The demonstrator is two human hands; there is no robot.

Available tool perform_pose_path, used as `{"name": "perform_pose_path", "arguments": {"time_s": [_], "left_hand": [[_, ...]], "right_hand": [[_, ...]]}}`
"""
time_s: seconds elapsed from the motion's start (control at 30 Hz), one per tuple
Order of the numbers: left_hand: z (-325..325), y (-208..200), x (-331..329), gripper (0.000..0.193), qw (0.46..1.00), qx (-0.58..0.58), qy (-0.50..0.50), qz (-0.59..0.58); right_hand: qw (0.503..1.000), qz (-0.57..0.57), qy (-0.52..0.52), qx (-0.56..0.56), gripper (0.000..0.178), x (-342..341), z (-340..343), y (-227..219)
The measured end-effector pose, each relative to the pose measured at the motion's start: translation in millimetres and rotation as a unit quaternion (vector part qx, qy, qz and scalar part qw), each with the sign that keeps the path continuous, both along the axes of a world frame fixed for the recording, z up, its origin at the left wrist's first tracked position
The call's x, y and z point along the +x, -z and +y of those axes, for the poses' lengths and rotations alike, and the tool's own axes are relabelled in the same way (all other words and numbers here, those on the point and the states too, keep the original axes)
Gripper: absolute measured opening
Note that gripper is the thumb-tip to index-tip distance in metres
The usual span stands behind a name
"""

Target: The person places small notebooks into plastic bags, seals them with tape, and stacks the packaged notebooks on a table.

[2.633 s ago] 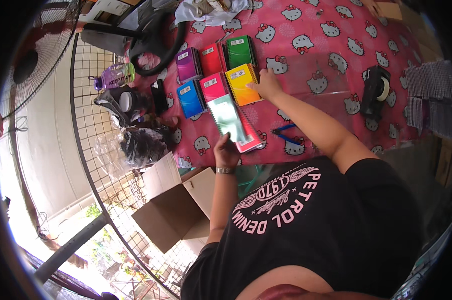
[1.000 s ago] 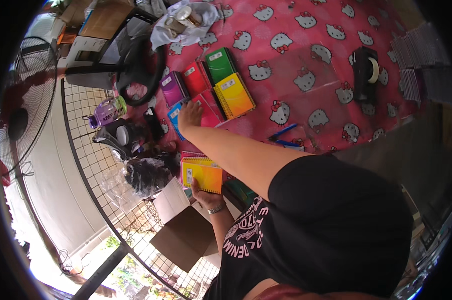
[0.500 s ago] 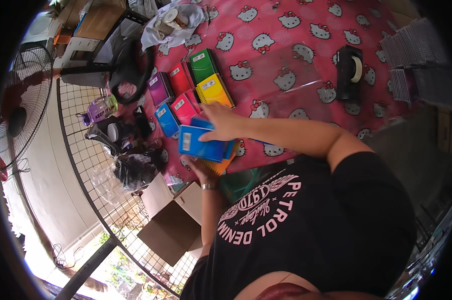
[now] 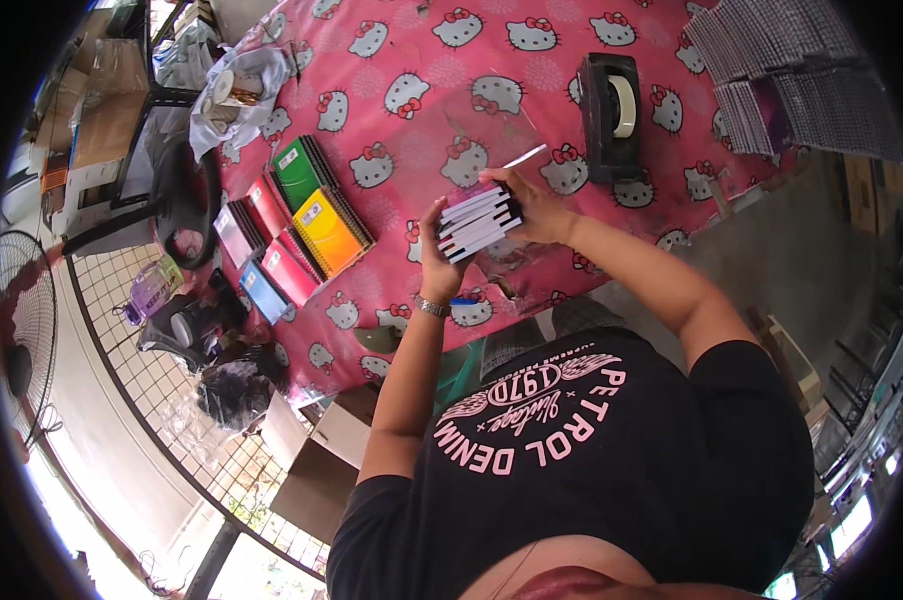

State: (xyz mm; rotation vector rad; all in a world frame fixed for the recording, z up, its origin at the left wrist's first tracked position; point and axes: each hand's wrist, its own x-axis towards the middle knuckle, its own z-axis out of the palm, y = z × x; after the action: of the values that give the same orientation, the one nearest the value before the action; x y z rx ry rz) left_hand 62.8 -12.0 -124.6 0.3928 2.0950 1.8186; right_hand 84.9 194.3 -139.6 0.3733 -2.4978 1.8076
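Above the tablecloth, I hold a stack of small spiral notebooks [image 4: 477,222] with its page edges turned up toward me. My left hand [image 4: 438,262], with a watch at the wrist, is closed around the stack's left side. On the opposite side my right hand [image 4: 534,212] grips it too. To the left lie piles of spiral notebooks in several colours: green [image 4: 298,172], yellow [image 4: 328,232], red [image 4: 268,203], pink [image 4: 292,264], purple [image 4: 237,234] and blue [image 4: 263,292]. A blue pen-like item [image 4: 464,301] lies just below the stack.
A black tape dispenser [image 4: 612,118] stands right of my hands. Large stacks of spiral-bound items [image 4: 792,80] fill the far right corner. A white plastic bag with ribbon rolls [image 4: 234,100] sits far left, near a purple bottle [image 4: 154,290]. Clear plastic sheeting covers part of the pink tablecloth [image 4: 392,180].
The notebooks in my hands moved from the left piles to the table's middle and turned edge-up. My right hand shifted from their top to their side. The view swung right.
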Motion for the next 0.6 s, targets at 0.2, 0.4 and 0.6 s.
{"name": "perform_pose_path", "arguments": {"time_s": [0.2,0.4,0.6], "left_hand": [[-3.0,25.0,2.9,0.092,1.000,0.005,-0.028,-0.011],[-0.6,47.8,-3.3,0.074,0.992,-0.106,-0.008,0.071],[-9.8,58.2,-7.0,0.070,0.997,-0.062,0.005,0.051]], "right_hand": [[0.978,0.120,-0.007,0.171,0.079,-6.6,-14.4,1.6],[0.996,0.082,-0.013,0.020,0.080,-13.0,-16.1,32.2],[0.982,0.099,-0.043,0.153,0.090,-13.3,1.2,-65.7]]}}
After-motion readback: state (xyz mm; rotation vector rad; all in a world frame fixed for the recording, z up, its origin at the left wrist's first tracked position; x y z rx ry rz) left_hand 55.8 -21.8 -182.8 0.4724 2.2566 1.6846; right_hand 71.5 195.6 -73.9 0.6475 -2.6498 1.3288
